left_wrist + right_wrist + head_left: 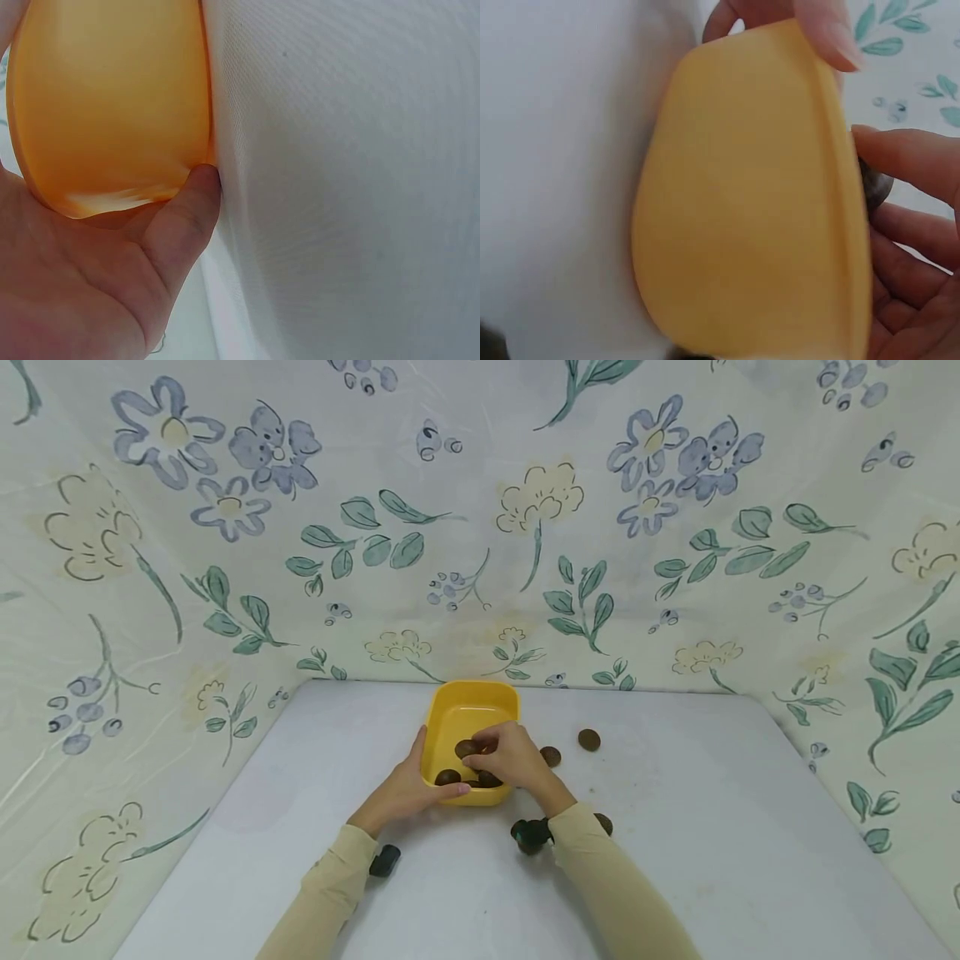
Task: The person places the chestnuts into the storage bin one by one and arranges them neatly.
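Observation:
A yellow plastic tub [472, 691] with rounded corners stands on the table toward its back edge. My left hand [408, 789] grips its near left corner, thumb over the front rim and fingers along the left side; the left wrist view shows the thumb against the tub's wall. Inside the tub my right hand [513, 756] pinches a dark brown round piece [467, 749] between thumb and fingers; in the right wrist view part of that piece [874, 186] shows past the rim. More such brown pieces [447, 777] lie at the tub's near end, partly hidden by the hands.
On the white table [712, 827], to the right of the tub, lie a brown piece [589, 740] and another [551, 756] close to my right hand. One more [603, 824] shows from behind the right sleeve. A floral sheet [480, 543] hangs behind the table.

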A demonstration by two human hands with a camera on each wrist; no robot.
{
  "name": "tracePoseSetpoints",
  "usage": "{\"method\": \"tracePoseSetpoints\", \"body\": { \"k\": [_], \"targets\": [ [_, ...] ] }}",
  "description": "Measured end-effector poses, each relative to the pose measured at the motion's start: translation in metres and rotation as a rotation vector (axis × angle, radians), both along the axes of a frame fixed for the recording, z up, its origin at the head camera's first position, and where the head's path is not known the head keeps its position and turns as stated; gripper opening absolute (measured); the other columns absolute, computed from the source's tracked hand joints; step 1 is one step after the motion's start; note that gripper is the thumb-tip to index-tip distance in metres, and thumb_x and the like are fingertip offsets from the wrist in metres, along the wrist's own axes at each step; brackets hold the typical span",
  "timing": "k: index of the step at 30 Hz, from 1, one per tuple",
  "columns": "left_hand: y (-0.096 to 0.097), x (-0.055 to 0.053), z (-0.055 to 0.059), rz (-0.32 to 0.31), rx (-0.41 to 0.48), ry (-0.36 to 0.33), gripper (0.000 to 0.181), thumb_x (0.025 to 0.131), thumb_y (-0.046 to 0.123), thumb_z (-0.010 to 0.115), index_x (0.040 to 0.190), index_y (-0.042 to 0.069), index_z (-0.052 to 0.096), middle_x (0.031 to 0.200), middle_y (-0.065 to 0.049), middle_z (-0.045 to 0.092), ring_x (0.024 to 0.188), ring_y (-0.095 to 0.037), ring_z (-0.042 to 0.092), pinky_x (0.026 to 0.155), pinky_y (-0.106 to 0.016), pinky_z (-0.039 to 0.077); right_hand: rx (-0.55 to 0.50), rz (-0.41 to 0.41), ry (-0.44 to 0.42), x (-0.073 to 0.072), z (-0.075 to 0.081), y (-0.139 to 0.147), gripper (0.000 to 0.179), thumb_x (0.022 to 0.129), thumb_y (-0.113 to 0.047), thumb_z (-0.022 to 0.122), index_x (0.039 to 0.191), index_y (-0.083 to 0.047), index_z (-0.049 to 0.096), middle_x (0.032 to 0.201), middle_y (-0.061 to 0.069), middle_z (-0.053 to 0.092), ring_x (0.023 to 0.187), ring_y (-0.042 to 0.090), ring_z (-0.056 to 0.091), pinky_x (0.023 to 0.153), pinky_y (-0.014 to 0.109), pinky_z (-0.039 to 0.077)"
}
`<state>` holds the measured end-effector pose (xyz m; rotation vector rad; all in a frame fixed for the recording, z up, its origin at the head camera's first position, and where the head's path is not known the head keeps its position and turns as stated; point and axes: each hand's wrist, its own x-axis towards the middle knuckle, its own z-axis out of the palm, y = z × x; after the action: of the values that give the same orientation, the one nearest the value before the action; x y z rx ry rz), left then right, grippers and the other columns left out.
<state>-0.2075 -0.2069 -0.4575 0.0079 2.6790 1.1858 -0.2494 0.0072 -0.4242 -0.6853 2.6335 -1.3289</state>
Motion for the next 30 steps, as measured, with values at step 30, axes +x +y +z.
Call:
{"method": "tracePoseSetpoints", "body": {
  "k": [30],
  "targets": [
    [-0.002,0.002,0.001,-0.032,-0.018,0.032,0.139,0.078,0.073,0.076,0.166,0.013,-0.013,0.171,-0.024,0.020,0.153,-0.046,0.034,0.121,-0.066,0.034,0.051,0.020,-0.031,-0.015,-0.021,-0.040,0.029,0.087,-0.023,0.084,0.111,-0.008,0.081,0.113,0.006,0.079,0.107,0.021,0.070,0.098,0.039,0.059]
  ]
}}
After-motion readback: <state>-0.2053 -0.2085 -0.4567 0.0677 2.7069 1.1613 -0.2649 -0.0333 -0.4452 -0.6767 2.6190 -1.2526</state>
